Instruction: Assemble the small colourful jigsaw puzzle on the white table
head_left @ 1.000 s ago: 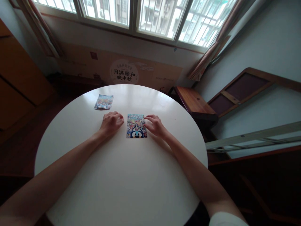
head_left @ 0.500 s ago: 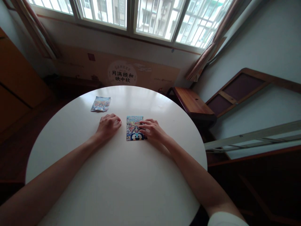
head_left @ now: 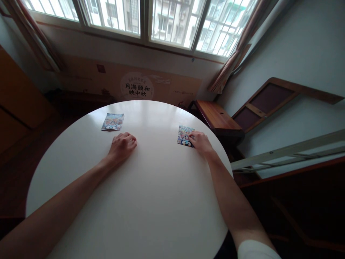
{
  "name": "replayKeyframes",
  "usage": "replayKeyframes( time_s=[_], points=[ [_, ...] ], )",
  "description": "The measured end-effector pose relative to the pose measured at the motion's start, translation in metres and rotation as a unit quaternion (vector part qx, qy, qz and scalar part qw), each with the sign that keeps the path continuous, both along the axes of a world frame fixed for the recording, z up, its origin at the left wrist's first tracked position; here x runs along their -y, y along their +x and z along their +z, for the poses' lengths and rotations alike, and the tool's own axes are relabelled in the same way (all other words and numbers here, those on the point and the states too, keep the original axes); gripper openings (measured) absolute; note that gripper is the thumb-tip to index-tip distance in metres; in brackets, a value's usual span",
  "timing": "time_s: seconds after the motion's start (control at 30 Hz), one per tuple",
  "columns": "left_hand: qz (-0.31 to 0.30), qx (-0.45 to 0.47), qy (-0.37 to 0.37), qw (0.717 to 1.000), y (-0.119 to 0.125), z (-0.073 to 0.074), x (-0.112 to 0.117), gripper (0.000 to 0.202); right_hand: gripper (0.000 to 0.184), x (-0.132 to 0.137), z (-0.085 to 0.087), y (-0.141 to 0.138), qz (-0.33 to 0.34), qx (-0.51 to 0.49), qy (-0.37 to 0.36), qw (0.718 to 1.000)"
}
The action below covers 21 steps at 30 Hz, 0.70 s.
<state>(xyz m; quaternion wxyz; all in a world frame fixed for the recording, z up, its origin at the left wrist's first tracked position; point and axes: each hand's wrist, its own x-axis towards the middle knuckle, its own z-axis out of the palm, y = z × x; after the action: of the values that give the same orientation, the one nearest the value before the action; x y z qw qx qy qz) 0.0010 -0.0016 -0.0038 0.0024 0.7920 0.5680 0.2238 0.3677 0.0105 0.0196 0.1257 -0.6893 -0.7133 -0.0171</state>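
My right hand [head_left: 201, 141] is closed on the right edge of a flat, colourful picture card [head_left: 183, 136] on the right side of the round white table [head_left: 145, 201]. The card shows a crowded cartoon print with a dark blue and white face at its lower edge. On the left, my left hand [head_left: 122, 145] rests on the tabletop with its fingers curled in, holding nothing that shows. Just beyond it lies a crinkled packet [head_left: 112, 121] with a similar but paler print.
A wooden bench or stool [head_left: 218, 114] stands past the table's far right edge. Behind the table, a low wall carries a beige poster [head_left: 172, 88] below barred windows [head_left: 175, 25]. A pale metal rail [head_left: 296, 147] runs along the right.
My right hand has slid the picture card to the right and slightly away from me, far from my left hand. My left hand stays put; the view has shifted a little.
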Motion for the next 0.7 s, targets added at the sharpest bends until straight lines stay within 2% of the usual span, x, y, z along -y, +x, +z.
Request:
replayKeyframes(
  time_s=[0.1,0.17,0.23,0.33,0.43,0.57,0.7],
  points=[
    [0.007,0.016,0.009,1.000,-0.001,-0.001,-0.001,0.028,0.029,0.002,-0.002,-0.009,-0.032,0.021,0.048,0.998],
    [0.018,0.024,0.017,0.999,-0.003,0.001,-0.002,0.028,0.035,0.003,-0.004,-0.018,-0.027,0.027,0.054,0.998],
    [0.042,0.029,0.028,0.998,-0.008,0.004,-0.004,0.029,0.038,0.005,-0.006,-0.024,-0.015,0.030,0.033,0.999],
    [0.113,0.036,0.038,0.992,-0.020,0.008,-0.009,0.035,0.038,0.004,-0.008,-0.023,-0.014,0.024,-0.007,1.000],
    [0.174,0.026,0.008,0.984,-0.035,0.007,-0.015,0.044,0.037,0.001,-0.008,-0.013,-0.026,0.012,-0.016,0.999],
    [0.191,-0.004,-0.061,0.980,-0.053,-0.002,-0.023,0.055,0.034,-0.003,-0.008,0.001,-0.064,-0.013,-0.010,0.998],
    [0.184,-0.003,-0.099,0.978,-0.058,-0.005,-0.028,0.054,0.034,-0.003,-0.008,0.006,-0.091,-0.018,0.005,0.996]
  ],
)
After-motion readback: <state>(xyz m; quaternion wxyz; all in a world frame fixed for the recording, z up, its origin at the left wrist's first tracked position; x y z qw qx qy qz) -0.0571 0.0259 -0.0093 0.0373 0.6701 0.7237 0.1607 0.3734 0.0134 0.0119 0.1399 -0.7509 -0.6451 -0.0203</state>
